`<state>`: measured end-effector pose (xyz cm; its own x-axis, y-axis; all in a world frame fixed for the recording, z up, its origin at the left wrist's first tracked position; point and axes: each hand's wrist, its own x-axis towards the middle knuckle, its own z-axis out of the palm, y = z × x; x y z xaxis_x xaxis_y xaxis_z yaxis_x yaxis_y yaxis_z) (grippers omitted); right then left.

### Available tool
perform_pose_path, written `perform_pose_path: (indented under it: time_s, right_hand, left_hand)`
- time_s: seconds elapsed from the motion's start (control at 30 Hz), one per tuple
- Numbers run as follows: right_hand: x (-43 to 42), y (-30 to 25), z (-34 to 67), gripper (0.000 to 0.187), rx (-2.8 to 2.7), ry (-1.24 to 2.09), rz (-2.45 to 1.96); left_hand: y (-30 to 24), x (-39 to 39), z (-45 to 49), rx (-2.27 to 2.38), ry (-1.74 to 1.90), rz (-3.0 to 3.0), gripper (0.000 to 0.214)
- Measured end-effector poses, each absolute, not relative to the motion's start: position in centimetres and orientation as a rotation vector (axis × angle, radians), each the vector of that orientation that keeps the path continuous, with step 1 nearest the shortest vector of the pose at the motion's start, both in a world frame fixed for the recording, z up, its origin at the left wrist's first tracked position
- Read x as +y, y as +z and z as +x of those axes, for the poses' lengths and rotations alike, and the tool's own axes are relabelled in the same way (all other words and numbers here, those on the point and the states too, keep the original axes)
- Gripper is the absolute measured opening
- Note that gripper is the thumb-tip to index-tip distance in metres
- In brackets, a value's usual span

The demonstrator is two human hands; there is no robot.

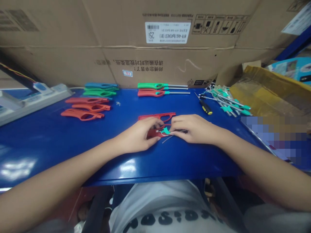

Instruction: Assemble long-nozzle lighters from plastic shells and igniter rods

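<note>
Right at the blue workbench (pixel 116 161), the left hand (pixel 137 134) curls over a red plastic lighter shell (pixel 152 133), fingers (pixel 157 122) closed in and pinching it, while the right hand (pixel 191 128) presses in opposite, fingertips (pixel 172 128) nearly shut at a small teal piece (pixel 166 130) in the shell, apparently to steady it (a second red shell (pixel 156 116) lies just behind), the exact grip hidden by the fingers

Assembly workshop, blue workbench (pixel 60 137), cardboard cartons (pixel 121 55)
</note>
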<state>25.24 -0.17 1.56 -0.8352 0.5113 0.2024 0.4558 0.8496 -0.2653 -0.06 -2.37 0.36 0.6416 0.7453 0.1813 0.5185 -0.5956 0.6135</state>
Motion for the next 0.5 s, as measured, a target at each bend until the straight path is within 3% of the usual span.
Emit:
perform_pose_path:
  time_s: [0.1,0.4,0.5]
  right_hand:
    - [-0.1,1.4,25.2,0.015,-2.709,0.399,-0.781]
    - [-0.3,1.3,24.6,0.009,-2.682,0.327,-0.862]
    - [-0.3,1.8,24.8,0.023,-2.708,0.298,-0.886]
  left_hand:
    - [0.2,-2.5,0.2,0.976,0.592,2.348,0.042]
    - [-0.6,-2.4,1.4,1.117,0.731,2.232,0.024]
    - [-0.6,-2.4,1.2,1.113,0.734,2.241,0.021]
